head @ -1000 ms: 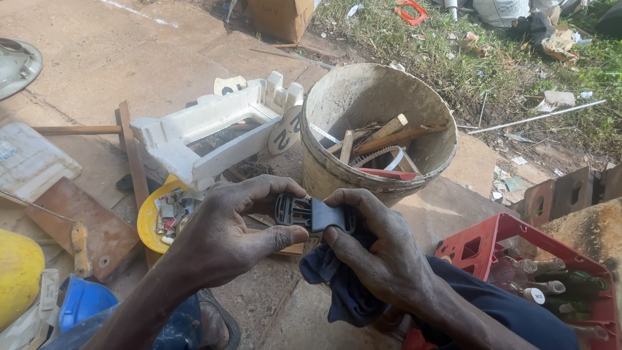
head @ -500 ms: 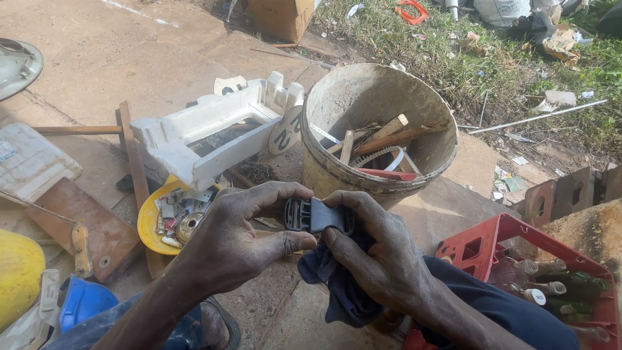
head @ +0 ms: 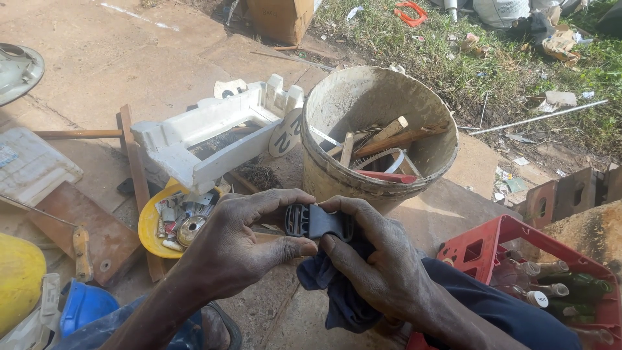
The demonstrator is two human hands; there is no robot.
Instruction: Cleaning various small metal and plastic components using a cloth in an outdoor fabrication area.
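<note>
A small black plastic part [head: 315,222] with slotted openings is held between both hands in front of me. My left hand [head: 240,246] pinches its left end between thumb and fingers. My right hand [head: 376,259] grips its right end, and a dark blue cloth [head: 337,295] is bunched under that hand's palm. Both hands hover just in front of a dirty grey bucket [head: 324,175].
The bucket holds wooden sticks and scrap. To the left lie a white foam block [head: 207,136], a yellow dish of small metal parts [head: 150,227], wooden boards, a yellow helmet [head: 16,279] and a blue cap. A red crate of glass bottles [head: 518,259] stands at right. Grass lies beyond.
The hands have shifted slightly, and the black part is turned so more of its face shows. Both hands still hold it with the cloth below.
</note>
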